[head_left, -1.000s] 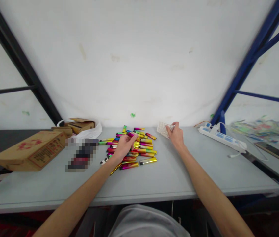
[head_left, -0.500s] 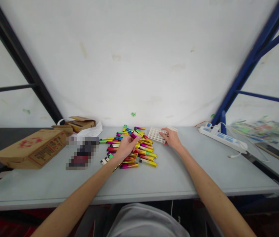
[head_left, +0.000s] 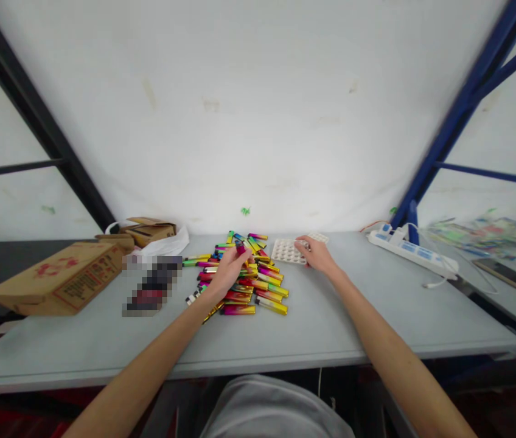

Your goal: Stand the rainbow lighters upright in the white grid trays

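My left hand (head_left: pixel 227 269) is over a heap of colourful metallic lighters (head_left: pixel 271 293), its fingers closed on one dark magenta lighter (head_left: pixel 240 248) that points up and away from me. Part of the heap is hidden beneath that hand and wrist. To the right of the heap lies a white tray with rows of round holes (head_left: pixel 283 250). My right hand (head_left: pixel 316 253) grips this tray across its middle, thumb on the near side, and covers some of the holes.
On the left of the grey table (head_left: pixel 313 334) are a cardboard box (head_left: pixel 70 274), a smaller opened box (head_left: pixel 151 231), a white plastic bag (head_left: pixel 167 244) and a blurred-out patch. A white power strip (head_left: pixel 411 252) with cables lies at the right.
My left hand has shifted slightly left, and the lighter in it has turned more upright. My right hand stays on the tray.
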Demonstrator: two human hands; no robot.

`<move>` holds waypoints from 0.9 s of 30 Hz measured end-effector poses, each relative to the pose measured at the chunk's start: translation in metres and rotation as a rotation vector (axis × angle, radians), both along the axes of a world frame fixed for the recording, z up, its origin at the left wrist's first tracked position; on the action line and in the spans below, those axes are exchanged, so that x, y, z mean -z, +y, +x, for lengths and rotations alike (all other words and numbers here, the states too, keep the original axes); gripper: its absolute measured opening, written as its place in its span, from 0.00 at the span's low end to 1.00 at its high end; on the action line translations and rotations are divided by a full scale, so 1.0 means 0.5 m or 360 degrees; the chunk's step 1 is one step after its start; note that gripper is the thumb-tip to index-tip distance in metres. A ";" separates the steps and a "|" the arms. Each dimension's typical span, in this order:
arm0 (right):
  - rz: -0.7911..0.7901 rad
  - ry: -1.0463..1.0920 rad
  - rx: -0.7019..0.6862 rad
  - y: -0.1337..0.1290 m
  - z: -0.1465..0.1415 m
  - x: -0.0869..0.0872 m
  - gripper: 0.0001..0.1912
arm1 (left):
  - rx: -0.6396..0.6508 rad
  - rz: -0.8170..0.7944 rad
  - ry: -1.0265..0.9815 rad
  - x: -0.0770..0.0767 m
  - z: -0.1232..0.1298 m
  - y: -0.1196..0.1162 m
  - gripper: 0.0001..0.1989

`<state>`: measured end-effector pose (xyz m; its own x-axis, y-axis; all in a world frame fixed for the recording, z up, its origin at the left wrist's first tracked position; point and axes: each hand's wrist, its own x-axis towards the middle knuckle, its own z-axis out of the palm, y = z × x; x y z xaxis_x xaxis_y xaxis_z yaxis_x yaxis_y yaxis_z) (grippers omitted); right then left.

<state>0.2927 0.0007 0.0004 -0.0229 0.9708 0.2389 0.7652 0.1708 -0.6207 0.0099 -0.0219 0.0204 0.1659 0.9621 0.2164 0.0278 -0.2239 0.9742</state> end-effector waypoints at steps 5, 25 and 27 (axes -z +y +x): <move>-0.0006 -0.0286 0.0054 0.000 0.053 -0.016 0.19 | 0.0234 -0.0023 0.0018 -0.002 0.004 -0.010 0.19; 0.0292 -0.0381 -0.0579 -0.015 0.050 0.031 0.22 | 0.0414 -0.0324 -0.0177 -0.002 0.015 -0.022 0.21; 0.0312 -0.0253 -0.0517 -0.022 0.058 0.033 0.22 | 0.0456 -0.0357 -0.0218 0.000 0.015 -0.019 0.23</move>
<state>0.3218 -0.0101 -0.0159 -0.3723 0.8433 0.3875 0.7356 0.5227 -0.4309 0.0175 -0.0314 0.0206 0.4190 0.9069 0.0444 -0.1385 0.0156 0.9902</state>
